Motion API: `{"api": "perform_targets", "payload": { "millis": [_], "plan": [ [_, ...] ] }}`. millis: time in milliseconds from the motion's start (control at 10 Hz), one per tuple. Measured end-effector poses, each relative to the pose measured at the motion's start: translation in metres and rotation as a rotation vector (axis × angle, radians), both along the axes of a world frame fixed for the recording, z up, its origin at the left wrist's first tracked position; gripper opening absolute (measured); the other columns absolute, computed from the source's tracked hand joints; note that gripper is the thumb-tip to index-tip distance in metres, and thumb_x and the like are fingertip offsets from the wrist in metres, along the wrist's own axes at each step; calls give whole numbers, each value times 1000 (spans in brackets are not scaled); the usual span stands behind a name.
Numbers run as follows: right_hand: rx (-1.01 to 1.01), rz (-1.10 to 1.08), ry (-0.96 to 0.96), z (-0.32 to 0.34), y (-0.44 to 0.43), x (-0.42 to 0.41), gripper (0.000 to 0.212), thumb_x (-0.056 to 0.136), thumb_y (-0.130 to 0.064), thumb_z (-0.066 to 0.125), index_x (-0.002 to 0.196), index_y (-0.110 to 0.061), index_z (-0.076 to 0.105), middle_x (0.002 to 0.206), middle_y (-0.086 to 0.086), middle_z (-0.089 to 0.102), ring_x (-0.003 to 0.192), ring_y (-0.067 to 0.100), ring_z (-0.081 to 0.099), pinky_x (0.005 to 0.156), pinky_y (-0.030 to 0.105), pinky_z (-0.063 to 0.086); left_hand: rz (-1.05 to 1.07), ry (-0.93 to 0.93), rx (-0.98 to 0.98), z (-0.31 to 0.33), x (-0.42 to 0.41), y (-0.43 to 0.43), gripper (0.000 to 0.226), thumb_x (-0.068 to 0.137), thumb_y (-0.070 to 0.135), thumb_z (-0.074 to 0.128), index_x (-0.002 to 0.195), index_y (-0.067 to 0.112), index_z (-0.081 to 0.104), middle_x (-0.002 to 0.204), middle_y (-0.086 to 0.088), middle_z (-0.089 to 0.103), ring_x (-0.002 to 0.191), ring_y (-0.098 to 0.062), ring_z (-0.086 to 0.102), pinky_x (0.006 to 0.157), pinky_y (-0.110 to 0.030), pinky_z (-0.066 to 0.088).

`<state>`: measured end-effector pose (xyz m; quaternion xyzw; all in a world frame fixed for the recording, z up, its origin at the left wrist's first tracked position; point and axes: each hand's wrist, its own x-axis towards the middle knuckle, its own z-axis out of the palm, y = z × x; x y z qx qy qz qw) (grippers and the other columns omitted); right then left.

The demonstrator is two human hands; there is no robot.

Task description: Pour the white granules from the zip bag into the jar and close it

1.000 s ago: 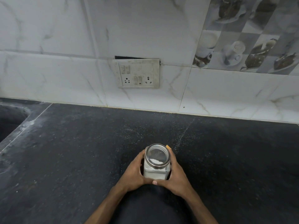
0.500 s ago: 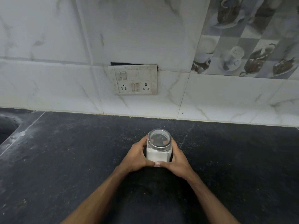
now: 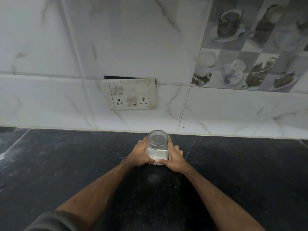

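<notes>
A clear square jar [image 3: 157, 151] with a round clear lid stands upright on the black counter [image 3: 66, 164], close to the wall. White granules fill its lower part. My left hand [image 3: 140, 154] grips the jar's left side and my right hand [image 3: 175, 160] grips its right side, thumbs meeting at the front near the base. No zip bag is in view.
A white marble-tiled wall rises just behind the jar, with a switch and socket panel [image 3: 130, 94] above it. Decorative cup tiles [image 3: 250, 55] sit at the upper right. A seam in the counter [image 3: 16, 142] runs at the far left.
Both hands have slid the jar away from me across the counter toward the wall, and my arms have stretched out. The grip on the jar looks the same.
</notes>
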<state>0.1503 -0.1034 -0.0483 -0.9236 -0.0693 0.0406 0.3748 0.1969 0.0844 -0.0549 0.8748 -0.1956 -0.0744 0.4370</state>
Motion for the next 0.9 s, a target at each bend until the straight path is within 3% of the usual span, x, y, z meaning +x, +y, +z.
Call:
{"api": "perform_targets", "payload": {
  "millis": [100, 200, 600, 700, 800, 900],
  "plan": [
    [6, -6, 40, 3, -2, 6, 117, 63, -74, 66, 154, -41, 0, 138, -8, 47, 124, 20, 38, 106, 45, 30, 5, 11, -3, 2, 8, -2, 100, 42, 32, 88, 130, 28, 41, 120, 9, 60, 113, -14, 58, 95, -44, 51],
    [59, 10, 54, -2, -6, 14, 115, 65, -71, 72, 153, -41, 4, 139, -9, 49, 128, 22, 39, 111, 53, 34, 13, 21, 4, 4, 13, -4, 98, 41, 31, 83, 130, 22, 42, 118, 6, 61, 111, -15, 58, 92, -43, 53],
    [110, -21, 152, -7, -10, 21, 119, 75, -49, 81, 158, -29, -3, 140, 1, 45, 130, 20, 32, 110, 40, 32, 31, 31, 86, 5, 18, -8, 100, 40, 35, 83, 130, 27, 39, 115, 8, 62, 108, -17, 58, 89, -43, 54],
    [126, -13, 152, -8, -12, 21, 112, 80, -36, 82, 158, -25, 1, 134, -8, 45, 128, 15, 32, 110, 34, 28, 48, 43, 84, 1, 16, -8, 103, 40, 37, 86, 131, 30, 37, 114, 8, 62, 109, -16, 58, 90, -43, 54],
    [123, 1, 139, -12, -14, 23, 105, 80, -35, 82, 156, -27, 10, 132, -13, 47, 128, 13, 37, 112, 34, 32, 61, 54, 92, -7, 20, -9, 106, 40, 44, 89, 130, 37, 34, 116, 8, 60, 110, -14, 57, 92, -43, 54],
    [139, -2, 161, -3, -18, 24, 99, 75, -37, 86, 152, -29, 24, 138, -6, 56, 128, 15, 52, 105, 28, 43, 33, 10, 104, 6, 8, -10, 114, 41, 52, 90, 137, 37, 30, 131, 9, 53, 119, -11, 50, 104, -39, 44]
  ]
}}
